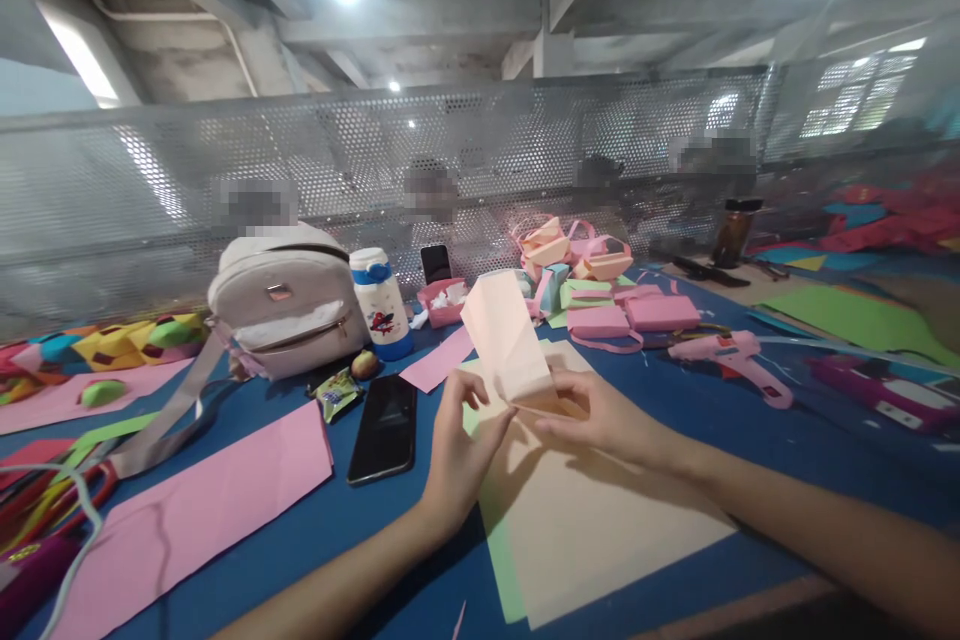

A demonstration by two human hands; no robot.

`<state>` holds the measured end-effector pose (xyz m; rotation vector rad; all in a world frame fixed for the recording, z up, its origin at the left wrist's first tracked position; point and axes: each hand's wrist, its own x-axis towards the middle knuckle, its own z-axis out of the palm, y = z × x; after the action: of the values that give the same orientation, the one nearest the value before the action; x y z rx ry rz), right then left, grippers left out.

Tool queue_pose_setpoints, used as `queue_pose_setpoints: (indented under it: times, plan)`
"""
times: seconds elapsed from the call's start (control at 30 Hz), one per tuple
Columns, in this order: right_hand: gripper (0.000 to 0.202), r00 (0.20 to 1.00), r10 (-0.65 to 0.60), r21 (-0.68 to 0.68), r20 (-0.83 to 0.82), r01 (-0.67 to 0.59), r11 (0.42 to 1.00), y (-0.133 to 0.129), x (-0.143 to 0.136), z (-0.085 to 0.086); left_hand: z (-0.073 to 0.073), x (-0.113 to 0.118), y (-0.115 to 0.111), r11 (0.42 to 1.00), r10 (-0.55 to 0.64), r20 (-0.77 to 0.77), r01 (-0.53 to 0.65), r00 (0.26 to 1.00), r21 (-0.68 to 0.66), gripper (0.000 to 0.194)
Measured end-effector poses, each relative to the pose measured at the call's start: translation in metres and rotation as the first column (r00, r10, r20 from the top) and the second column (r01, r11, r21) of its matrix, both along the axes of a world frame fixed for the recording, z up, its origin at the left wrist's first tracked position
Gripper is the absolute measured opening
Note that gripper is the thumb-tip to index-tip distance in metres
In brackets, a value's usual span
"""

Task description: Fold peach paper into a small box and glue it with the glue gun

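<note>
A folded piece of cream paper stands tilted upward between my two hands, over the middle of the table. My left hand is closed, thumb and fingers pinching its lower left edge. From the other side my right hand grips its lower right corner, fingers and thumb pressed together. Beneath both hands lies a large cream sheet, with a light green sheet showing under its left edge. The fingertips partly hide the bottom fold of the held paper.
A black phone, a snack packet and a pink sheet lie to the left. Behind them stand a backpack and a bottle. Small paper boxes are heaped at the back; a pink glue gun lies right.
</note>
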<state>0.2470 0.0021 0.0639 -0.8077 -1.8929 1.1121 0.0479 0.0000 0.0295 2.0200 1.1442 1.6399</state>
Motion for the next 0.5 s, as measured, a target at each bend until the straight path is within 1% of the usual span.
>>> queue_pose_setpoints:
  times: [0.03, 0.07, 0.1, 0.17, 0.23, 0.33, 0.4, 0.5]
  plan:
    - [0.034, 1.000, -0.002, -0.007, -0.024, 0.002, 1.000, -0.001, -0.001, -0.001, 0.000, 0.003, -0.001, 0.991, -0.064, 0.051, 0.070, 0.997, -0.111, 0.022]
    - [0.033, 0.999, 0.000, -0.010, -0.044, -0.001, 1.000, -0.002, -0.003, -0.003, 0.000, 0.005, -0.003, 0.964, -0.133, 0.097, 0.152, 0.986, -0.220, 0.025]
    - [0.032, 0.998, 0.005, -0.005, -0.061, -0.005, 1.000, -0.003, -0.004, -0.004, 0.001, 0.008, -0.005, 0.923, -0.192, 0.137, 0.227, 0.972, -0.312, 0.029]
    - [0.028, 0.996, 0.012, 0.013, -0.092, -0.010, 1.000, -0.005, -0.007, -0.006, 0.001, 0.012, -0.010, 0.839, -0.271, 0.192, 0.329, 0.943, -0.433, 0.040]
    - [0.026, 0.994, 0.009, 0.032, -0.112, -0.005, 0.999, -0.008, -0.011, -0.008, 0.001, 0.015, -0.014, 0.786, -0.301, 0.223, 0.374, 0.927, -0.492, 0.050]
    - [0.023, 0.994, 0.001, 0.051, -0.110, 0.005, 0.999, -0.010, -0.013, -0.013, 0.000, 0.017, -0.016, 0.739, -0.307, 0.274, 0.409, 0.912, -0.536, 0.056]
    - [0.022, 0.996, -0.037, 0.062, -0.082, 0.042, 0.997, -0.009, -0.013, -0.016, -0.001, 0.017, -0.016, 0.725, -0.315, 0.291, 0.427, 0.904, -0.540, 0.057]
    - [0.024, 0.992, -0.128, 0.079, -0.021, 0.129, 0.989, -0.007, -0.011, -0.017, -0.002, 0.018, -0.015, 0.730, -0.330, 0.270, 0.426, 0.905, -0.534, 0.057]
